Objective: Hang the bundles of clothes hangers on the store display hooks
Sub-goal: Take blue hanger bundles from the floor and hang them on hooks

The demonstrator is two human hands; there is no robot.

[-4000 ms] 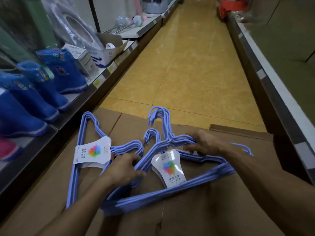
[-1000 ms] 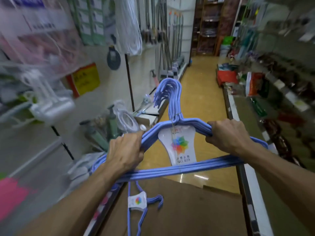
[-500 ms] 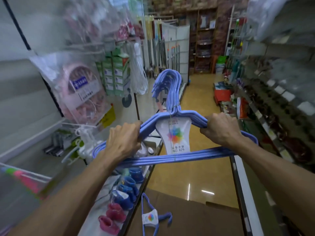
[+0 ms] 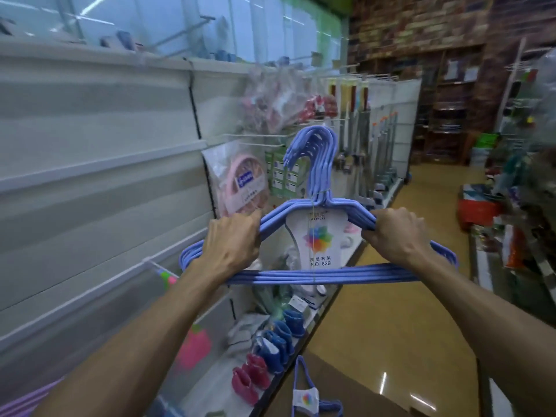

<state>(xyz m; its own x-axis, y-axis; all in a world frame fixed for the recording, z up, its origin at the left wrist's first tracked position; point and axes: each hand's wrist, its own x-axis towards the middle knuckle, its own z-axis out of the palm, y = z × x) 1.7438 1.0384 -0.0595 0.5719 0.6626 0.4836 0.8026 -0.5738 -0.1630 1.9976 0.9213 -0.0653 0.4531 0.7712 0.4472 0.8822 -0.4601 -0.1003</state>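
I hold a bundle of blue clothes hangers (image 4: pixel 319 273) upright at chest height, its white label facing me and its hooks pointing up. My left hand (image 4: pixel 233 243) grips the left shoulder of the bundle and my right hand (image 4: pixel 394 236) grips the right shoulder. White display hooks (image 4: pixel 255 136) stick out of the slat wall just behind and left of the bundle's hooks. A second blue bundle (image 4: pixel 305 395) lies on the cardboard box below.
The white slat wall (image 4: pixel 99 182) fills the left side, with bagged pink goods (image 4: pixel 240 182) hanging on it. Small blue and pink boots (image 4: pixel 270 353) stand on the low shelf. Shelves of goods line the right side, and the tiled aisle (image 4: pixel 400 311) runs between.
I have lifted the bundle off the cardboard box to chest height and turned my view up and left toward the slat wall. Both hands keep the same grip.
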